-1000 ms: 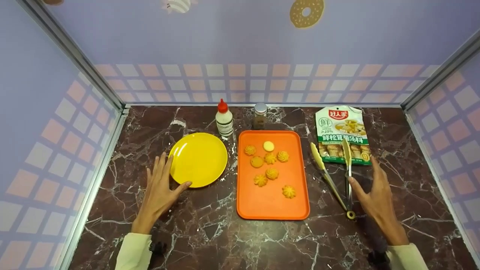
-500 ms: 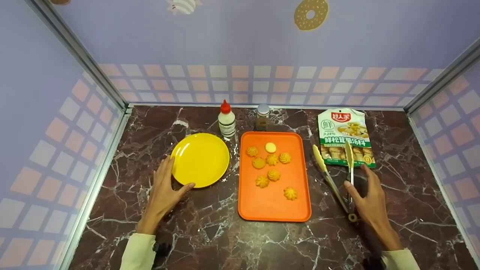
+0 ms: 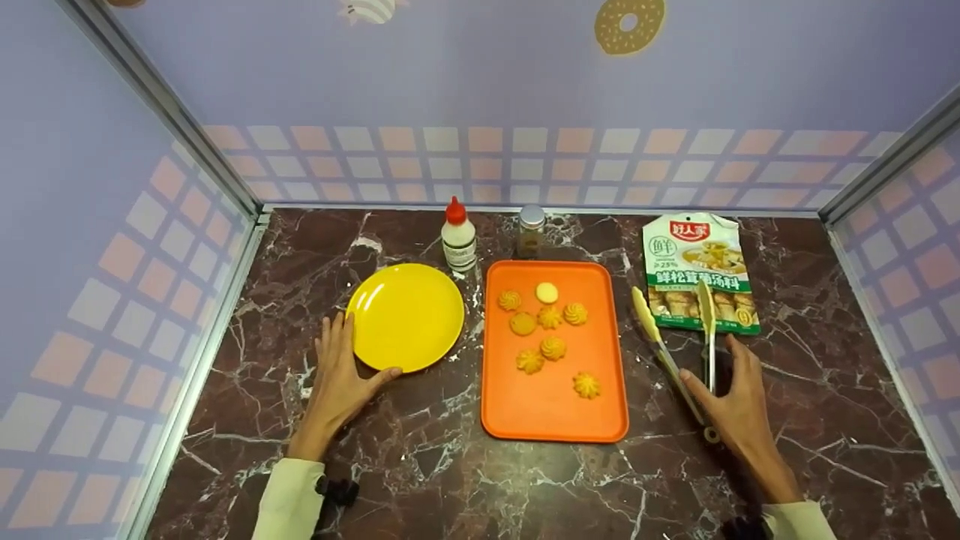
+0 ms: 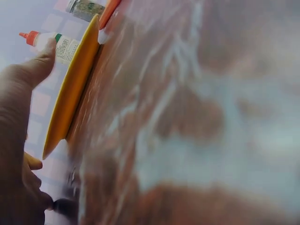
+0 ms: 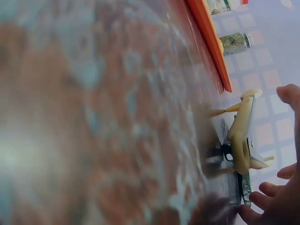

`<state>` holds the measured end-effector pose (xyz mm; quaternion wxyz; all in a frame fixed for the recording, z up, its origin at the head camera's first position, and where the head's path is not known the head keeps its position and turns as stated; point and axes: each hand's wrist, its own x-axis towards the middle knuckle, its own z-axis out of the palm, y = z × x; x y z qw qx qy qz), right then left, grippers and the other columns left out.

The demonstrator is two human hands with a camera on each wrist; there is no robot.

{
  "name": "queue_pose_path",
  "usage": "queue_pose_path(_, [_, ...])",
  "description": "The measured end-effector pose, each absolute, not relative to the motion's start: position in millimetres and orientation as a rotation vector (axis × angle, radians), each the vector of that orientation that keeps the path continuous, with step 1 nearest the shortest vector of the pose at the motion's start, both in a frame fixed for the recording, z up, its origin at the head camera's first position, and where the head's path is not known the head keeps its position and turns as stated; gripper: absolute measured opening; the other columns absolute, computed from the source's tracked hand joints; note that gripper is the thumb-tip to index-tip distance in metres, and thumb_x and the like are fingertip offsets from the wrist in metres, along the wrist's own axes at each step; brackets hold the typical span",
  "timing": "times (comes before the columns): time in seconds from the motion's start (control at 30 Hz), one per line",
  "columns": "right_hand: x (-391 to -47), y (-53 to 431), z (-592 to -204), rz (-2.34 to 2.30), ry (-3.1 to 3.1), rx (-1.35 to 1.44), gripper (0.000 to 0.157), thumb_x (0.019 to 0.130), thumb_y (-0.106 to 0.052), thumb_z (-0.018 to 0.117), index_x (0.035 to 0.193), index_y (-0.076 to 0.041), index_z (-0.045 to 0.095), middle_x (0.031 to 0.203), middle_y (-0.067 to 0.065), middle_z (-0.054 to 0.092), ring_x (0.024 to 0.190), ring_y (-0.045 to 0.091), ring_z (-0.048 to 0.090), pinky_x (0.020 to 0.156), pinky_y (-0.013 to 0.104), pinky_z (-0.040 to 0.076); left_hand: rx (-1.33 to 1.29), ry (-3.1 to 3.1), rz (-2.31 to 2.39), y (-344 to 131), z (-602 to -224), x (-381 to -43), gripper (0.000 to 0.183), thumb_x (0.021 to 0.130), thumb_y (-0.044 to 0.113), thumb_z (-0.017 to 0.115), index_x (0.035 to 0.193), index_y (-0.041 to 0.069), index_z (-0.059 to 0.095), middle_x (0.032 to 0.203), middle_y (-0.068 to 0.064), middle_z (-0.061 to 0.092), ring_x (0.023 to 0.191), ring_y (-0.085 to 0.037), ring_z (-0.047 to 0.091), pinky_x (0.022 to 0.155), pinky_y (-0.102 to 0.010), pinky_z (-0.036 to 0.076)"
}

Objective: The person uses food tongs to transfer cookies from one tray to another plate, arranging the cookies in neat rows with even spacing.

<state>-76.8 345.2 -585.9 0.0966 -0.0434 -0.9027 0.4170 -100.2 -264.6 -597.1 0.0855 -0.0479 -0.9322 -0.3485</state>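
A round yellow plate [image 3: 409, 319] lies on the left of the dark marbled table. Around its left and near edge my left hand [image 3: 341, 386] is spread, fingers fairly straight. Whether the thumb touches the rim I cannot tell; it shows beside the plate [image 4: 72, 93] in the left wrist view. On the right, metal tongs with cream tips [image 3: 646, 309] lie spread, one tip over a green and white food pouch [image 3: 694, 251]. Over the tongs' near half hovers my right hand [image 3: 739, 405], thumb and fingers apart. In the right wrist view the tongs [image 5: 241, 126] are apart from the fingers.
An orange tray [image 3: 555, 420] between the hands bears several piped cookies [image 3: 586, 385] and a smooth pale round one [image 3: 547, 292]. Behind stand a red-capped squeeze bottle [image 3: 459, 244] and a small spice jar [image 3: 531, 232]. Walls [image 3: 480, 75] enclose the back and sides.
My right hand has moved left, with its thumb now over the tongs. The left hand stays beside the plate. The whole view has shifted slightly.
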Motion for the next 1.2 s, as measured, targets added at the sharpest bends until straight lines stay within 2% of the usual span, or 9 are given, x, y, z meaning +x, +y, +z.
queue_pose_path(0.1, [-76.9, 343.1, -590.9, 1.173, -2.673, -0.107, 0.105, 0.09, -0.026, 0.089, 0.168, 0.011, 0.029, 0.161, 0.04, 0.036, 0.146, 0.058, 0.036, 0.12, 0.075, 0.031, -0.142, -2.793, -0.998, -265.2, -601.3, -101.8, 0.134, 0.083, 0.06, 0.092, 0.173, -0.006, 0.018, 0.176, -0.038, 0.015, 0.165, -0.058, 0.001, 0.132, -0.074, -0.002])
queue_pose_path(0.3, [-76.1, 335.8, -599.9, 1.006, -2.676, -0.087, 0.108, 0.082, -0.028, 0.093, 0.162, 0.016, 0.035, 0.146, 0.042, 0.044, 0.127, 0.057, 0.043, 0.103, 0.071, 0.038, -0.132, -2.791, -0.978, -269.3, -608.3, -103.7, 0.139, 0.08, 0.061, 0.092, 0.172, -0.009, 0.016, 0.176, -0.037, 0.018, 0.166, -0.056, 0.005, 0.135, -0.068, -0.001])
queue_pose_path(0.47, [-74.5, 329.8, -604.7, 0.928, -2.659, -0.105, 0.105, 0.081, -0.031, 0.096, 0.158, 0.016, 0.042, 0.134, 0.039, 0.047, 0.116, 0.052, 0.044, 0.095, 0.064, 0.04, -0.139, -2.812, -0.991, -271.8, -611.5, -102.8, 0.141, 0.081, 0.063, 0.091, 0.172, -0.01, 0.012, 0.178, -0.034, 0.015, 0.168, -0.051, 0.004, 0.137, -0.061, -0.002])
queue_pose_path(0.67, [-75.5, 325.4, -608.1, 0.862, -2.628, -0.15, 0.097, 0.08, -0.035, 0.097, 0.149, 0.015, 0.051, 0.122, 0.035, 0.049, 0.106, 0.049, 0.044, 0.087, 0.061, 0.039, -0.122, -2.827, -0.997, -270.4, -612.6, -103.0, 0.14, 0.082, 0.063, 0.091, 0.173, -0.008, 0.011, 0.179, -0.032, 0.015, 0.169, -0.048, 0.004, 0.138, -0.058, -0.002])
queue_pose_path(0.83, [-78.1, 322.8, -607.9, 0.845, -2.626, -0.212, 0.092, 0.082, -0.037, 0.096, 0.142, 0.015, 0.052, 0.119, 0.033, 0.05, 0.103, 0.048, 0.045, 0.084, 0.059, 0.038, -0.086, -2.852, -0.999, -268.9, -611.5, -104.1, 0.141, 0.083, 0.064, 0.09, 0.173, -0.007, 0.009, 0.18, -0.031, 0.012, 0.169, -0.047, 0.001, 0.138, -0.058, -0.002])
queue_pose_path(1.2, [-82.6, 308.4, -599.4, 0.827, -2.668, -0.419, 0.089, 0.086, -0.045, 0.094, 0.138, 0.016, 0.053, 0.115, 0.033, 0.056, 0.104, 0.052, 0.053, 0.083, 0.067, 0.047, -0.013, -2.904, -0.981, -271.1, -610.8, -103.7, 0.147, 0.08, 0.065, 0.091, 0.174, -0.006, 0.003, 0.182, -0.029, 0.004, 0.17, -0.043, -0.004, 0.137, -0.059, -0.002])
